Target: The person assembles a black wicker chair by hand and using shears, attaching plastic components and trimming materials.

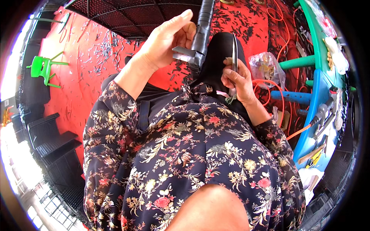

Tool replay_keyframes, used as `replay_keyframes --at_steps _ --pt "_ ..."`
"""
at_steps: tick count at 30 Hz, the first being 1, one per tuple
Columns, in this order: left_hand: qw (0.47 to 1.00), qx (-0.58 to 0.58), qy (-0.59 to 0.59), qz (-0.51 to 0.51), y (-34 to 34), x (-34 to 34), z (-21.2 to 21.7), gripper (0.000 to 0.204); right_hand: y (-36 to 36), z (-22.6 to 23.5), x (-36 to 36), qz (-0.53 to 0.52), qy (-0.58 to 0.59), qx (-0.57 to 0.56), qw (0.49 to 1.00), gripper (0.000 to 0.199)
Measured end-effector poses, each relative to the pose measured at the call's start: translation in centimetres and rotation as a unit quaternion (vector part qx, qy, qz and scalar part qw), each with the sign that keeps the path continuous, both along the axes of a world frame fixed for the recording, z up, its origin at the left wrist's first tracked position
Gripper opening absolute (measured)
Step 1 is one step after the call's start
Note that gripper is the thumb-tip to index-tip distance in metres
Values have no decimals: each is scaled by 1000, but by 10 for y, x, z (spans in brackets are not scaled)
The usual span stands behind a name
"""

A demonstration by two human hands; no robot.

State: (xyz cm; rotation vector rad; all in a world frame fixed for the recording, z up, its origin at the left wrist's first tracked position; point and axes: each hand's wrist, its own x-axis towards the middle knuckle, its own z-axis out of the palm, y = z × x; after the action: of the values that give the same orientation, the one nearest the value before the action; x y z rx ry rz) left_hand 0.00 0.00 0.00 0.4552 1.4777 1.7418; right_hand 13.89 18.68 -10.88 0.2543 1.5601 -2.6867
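My left hand is beside a black bar wrapped in flat strips, its fingers curled close to the bar and the thumb pointing up. What those fingers grip, if anything, is hidden. A short loose strip end sticks out from the bar's lower end, just below the hand. In my right hand is a knife, held upright with its narrow, pointed metal blade upward. Under that hand the handle's lower end shows ragged pink and green bits. My dark-trousered knee lies between the bar and the knife.
Black strip scraps lie over the red floor covering. Black woven furniture stands at the far side, a green chair at left. At right are a clear bag, an orange hose and a blue table bearing tools.
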Motion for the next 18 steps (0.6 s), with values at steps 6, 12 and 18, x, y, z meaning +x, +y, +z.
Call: replay_keyframes --at_steps 6,12,18 --pt "983 66 159 -59 -32 11 6 46 3 -1 8 -1 -6 7 1000 28" --pt "971 -71 227 -34 -21 36 30 34 -3 6 8 4 -24 45 999 30" --pt "977 -121 177 5 -15 50 37 35 2 8 10 -5 -29 74 997 29"
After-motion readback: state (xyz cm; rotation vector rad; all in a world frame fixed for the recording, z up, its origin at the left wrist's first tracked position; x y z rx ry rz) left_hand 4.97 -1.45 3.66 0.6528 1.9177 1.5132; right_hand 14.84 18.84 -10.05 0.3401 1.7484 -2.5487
